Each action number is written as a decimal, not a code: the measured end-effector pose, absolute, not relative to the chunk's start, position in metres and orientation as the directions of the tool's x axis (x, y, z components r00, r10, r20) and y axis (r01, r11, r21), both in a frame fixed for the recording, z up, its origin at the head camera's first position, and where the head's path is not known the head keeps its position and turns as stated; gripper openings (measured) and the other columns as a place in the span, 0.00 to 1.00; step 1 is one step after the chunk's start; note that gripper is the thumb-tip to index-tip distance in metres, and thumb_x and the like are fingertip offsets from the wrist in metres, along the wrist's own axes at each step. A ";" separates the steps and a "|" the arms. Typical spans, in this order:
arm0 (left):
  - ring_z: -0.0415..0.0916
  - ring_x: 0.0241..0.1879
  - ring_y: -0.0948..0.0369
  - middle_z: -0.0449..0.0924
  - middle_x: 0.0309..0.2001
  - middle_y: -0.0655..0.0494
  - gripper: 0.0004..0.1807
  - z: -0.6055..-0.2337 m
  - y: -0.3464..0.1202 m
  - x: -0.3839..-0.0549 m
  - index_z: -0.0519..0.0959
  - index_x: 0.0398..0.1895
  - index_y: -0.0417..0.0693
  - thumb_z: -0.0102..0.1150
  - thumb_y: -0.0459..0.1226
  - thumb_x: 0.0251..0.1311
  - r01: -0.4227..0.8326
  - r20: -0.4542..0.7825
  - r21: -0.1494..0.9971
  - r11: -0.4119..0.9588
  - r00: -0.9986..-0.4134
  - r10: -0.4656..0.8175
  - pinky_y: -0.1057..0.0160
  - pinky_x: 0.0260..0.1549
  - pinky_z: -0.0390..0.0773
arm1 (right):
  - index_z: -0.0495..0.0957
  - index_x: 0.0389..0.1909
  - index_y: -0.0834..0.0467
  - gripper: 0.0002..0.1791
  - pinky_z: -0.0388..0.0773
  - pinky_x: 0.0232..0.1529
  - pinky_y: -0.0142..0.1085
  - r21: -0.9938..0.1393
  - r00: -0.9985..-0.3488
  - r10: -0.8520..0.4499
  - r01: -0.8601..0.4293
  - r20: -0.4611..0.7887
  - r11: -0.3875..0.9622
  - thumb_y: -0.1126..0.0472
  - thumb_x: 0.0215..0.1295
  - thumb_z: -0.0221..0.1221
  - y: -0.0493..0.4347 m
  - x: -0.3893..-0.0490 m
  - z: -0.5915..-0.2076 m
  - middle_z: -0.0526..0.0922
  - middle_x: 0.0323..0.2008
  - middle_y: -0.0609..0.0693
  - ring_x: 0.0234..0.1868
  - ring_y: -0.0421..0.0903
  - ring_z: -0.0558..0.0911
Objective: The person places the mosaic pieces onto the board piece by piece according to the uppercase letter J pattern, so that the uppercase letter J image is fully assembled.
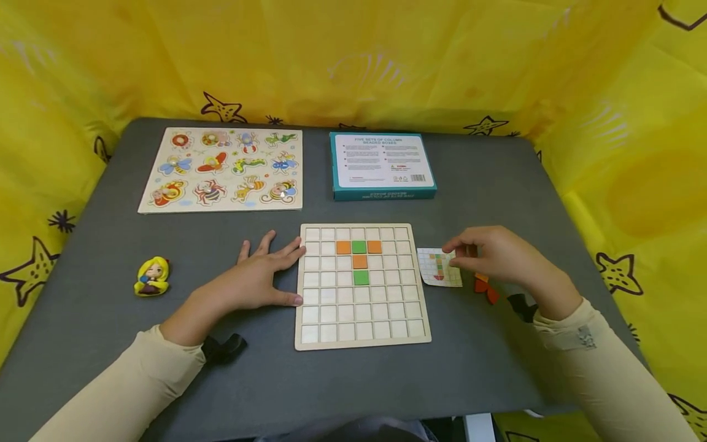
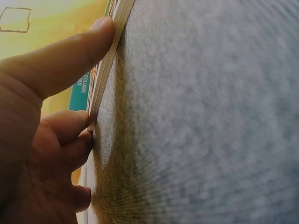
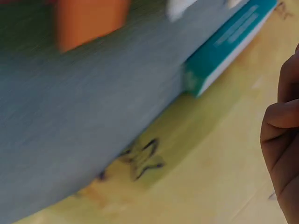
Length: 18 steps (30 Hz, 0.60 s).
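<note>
We see the tabletop (image 1: 265,380) carrying the grid board (image 1: 337,316) near its middle. The left hand spreads (image 1: 255,280), fingers extended and ungripping at the board's left edge; the left wrist view shows thumb contact with its side. The right hand (image 1: 494,255) bends over the card (image 1: 431,267), hiding part; the right wrist view crops its fingers, so we cannot tell whether they pinch anything. Five tiles (image 1: 359,262) sit on the board; red pieces (image 1: 480,286) lie partly hidden beside the card.
</note>
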<state>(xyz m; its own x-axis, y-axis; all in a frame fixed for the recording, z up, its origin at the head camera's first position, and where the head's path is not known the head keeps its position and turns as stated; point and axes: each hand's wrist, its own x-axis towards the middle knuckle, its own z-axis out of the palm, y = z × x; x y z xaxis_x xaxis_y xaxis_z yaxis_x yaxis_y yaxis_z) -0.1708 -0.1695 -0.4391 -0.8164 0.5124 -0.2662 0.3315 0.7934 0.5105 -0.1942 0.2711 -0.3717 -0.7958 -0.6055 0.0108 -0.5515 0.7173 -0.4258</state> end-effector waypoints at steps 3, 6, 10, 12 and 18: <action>0.23 0.74 0.41 0.44 0.77 0.62 0.56 -0.438 -0.169 -0.172 0.55 0.77 0.57 0.69 0.63 0.47 0.329 -0.273 0.506 0.797 -0.816 0.510 0.31 0.61 0.22 | 0.87 0.42 0.55 0.11 0.71 0.26 0.33 -0.412 -0.835 -0.549 -0.491 -0.027 0.768 0.62 0.57 0.71 0.296 -0.189 -0.375 0.76 0.26 0.37 0.25 0.38 0.72; 0.22 0.74 0.42 0.44 0.77 0.62 0.56 -0.436 -0.168 -0.173 0.55 0.77 0.57 0.69 0.63 0.47 0.322 -0.275 0.509 0.798 -0.818 0.505 0.31 0.61 0.22 | 0.87 0.44 0.56 0.14 0.70 0.26 0.33 -0.400 -0.881 -0.458 -0.381 -0.115 0.833 0.57 0.58 0.71 0.316 -0.185 -0.379 0.77 0.27 0.39 0.26 0.40 0.71; 0.22 0.74 0.42 0.44 0.77 0.62 0.56 -0.434 -0.166 -0.174 0.55 0.77 0.57 0.70 0.63 0.47 0.319 -0.270 0.519 0.793 -0.819 0.506 0.31 0.61 0.22 | 0.86 0.48 0.59 0.20 0.69 0.27 0.35 -0.387 -0.912 -0.350 -0.251 -0.212 0.887 0.53 0.58 0.71 0.338 -0.180 -0.386 0.80 0.31 0.42 0.28 0.42 0.72; 0.22 0.74 0.42 0.44 0.77 0.62 0.56 -0.434 -0.166 -0.175 0.55 0.77 0.56 0.69 0.63 0.47 0.318 -0.270 0.524 0.790 -0.818 0.508 0.31 0.61 0.22 | 0.85 0.49 0.59 0.21 0.69 0.27 0.35 -0.384 -0.919 -0.321 -0.218 -0.228 0.897 0.53 0.57 0.71 0.345 -0.178 -0.390 0.80 0.31 0.43 0.28 0.43 0.71; 0.23 0.74 0.41 0.45 0.77 0.62 0.56 -0.438 -0.166 -0.172 0.56 0.77 0.57 0.70 0.63 0.46 0.313 -0.280 0.520 0.795 -0.816 0.505 0.30 0.61 0.23 | 0.86 0.47 0.59 0.24 0.70 0.29 0.37 -0.381 -0.935 -0.243 -0.132 -0.259 0.915 0.46 0.56 0.71 0.351 -0.173 -0.402 0.82 0.29 0.42 0.28 0.43 0.73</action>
